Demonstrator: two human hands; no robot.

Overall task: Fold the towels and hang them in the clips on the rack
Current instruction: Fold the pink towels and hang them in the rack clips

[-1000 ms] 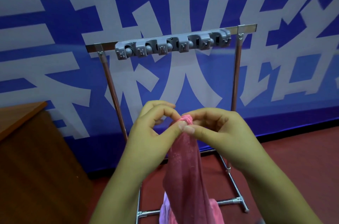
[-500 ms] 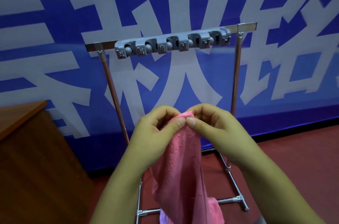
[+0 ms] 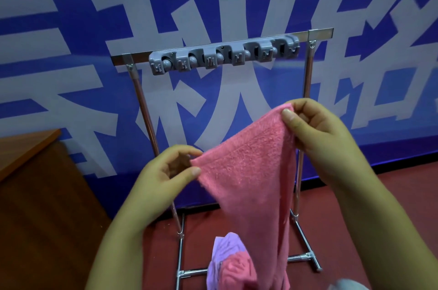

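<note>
Left hand (image 3: 166,171) pinching lower corner of pink terry towel (image 3: 248,171) | right hand (image 3: 315,128) pinching upper corner | uneven, light pinches risking slip, crooked fold | grey plastic clips (image 3: 222,56) above fingertips, all vacant

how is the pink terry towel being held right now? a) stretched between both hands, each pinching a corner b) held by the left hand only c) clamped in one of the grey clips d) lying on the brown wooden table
a: the left hand and the right hand each pinch a corner of the pink terry towel, which hangs in front of the metal rack, below its empty grey plastic clip strip.
</note>
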